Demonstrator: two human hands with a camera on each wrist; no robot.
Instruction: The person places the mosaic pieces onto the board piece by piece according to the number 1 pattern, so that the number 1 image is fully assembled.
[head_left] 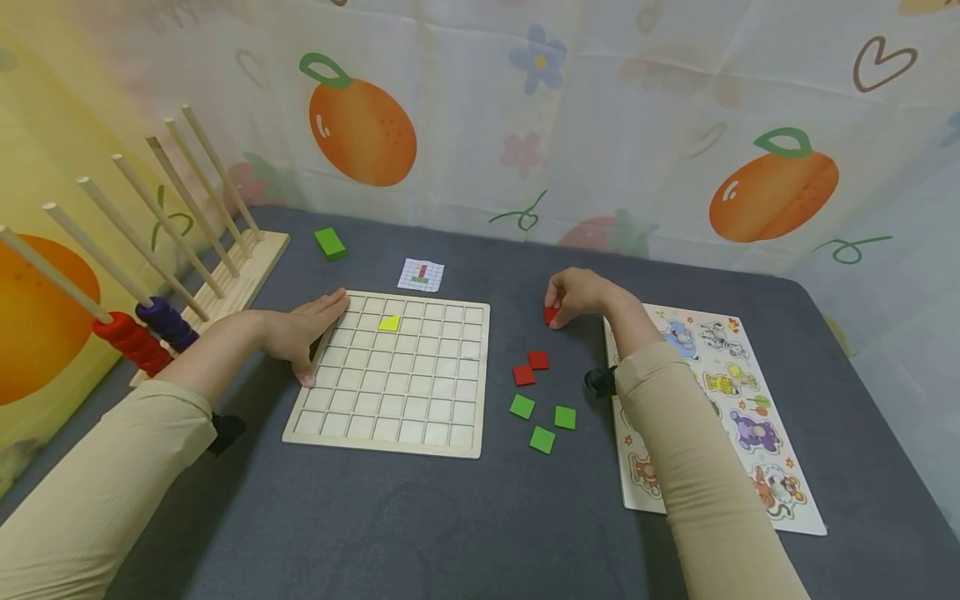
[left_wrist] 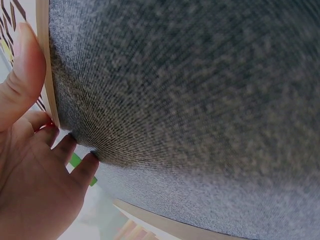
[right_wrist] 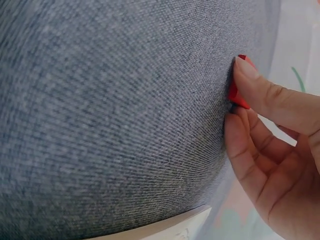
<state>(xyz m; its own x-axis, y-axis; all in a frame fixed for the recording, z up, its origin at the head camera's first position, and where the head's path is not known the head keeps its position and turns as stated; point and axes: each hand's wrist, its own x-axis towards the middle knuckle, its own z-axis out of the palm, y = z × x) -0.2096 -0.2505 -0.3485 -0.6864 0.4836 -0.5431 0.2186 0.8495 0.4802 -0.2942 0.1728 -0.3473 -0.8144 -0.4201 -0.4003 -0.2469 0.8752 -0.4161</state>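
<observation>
A wooden grid board (head_left: 397, 375) lies on the dark table with one yellow tile (head_left: 388, 323) in an upper cell. My left hand (head_left: 296, 329) rests along the board's upper left edge, thumb and fingers spread; the left wrist view shows the thumb (left_wrist: 31, 65) against the rim. To the right of the board, my right hand (head_left: 585, 296) pinches a red square tile (right_wrist: 239, 87) at the table surface, partly hidden by the fingers. Nearer me lie two red tiles (head_left: 524, 376) and three green tiles (head_left: 542, 440).
A small printed pattern card (head_left: 421, 275) lies behind the board, with a green block (head_left: 330, 243) to its left. A wooden peg rack (head_left: 270, 246) with red and blue beads stands at left. An animal puzzle board (head_left: 795, 508) lies under my right forearm. A patterned curtain hangs behind.
</observation>
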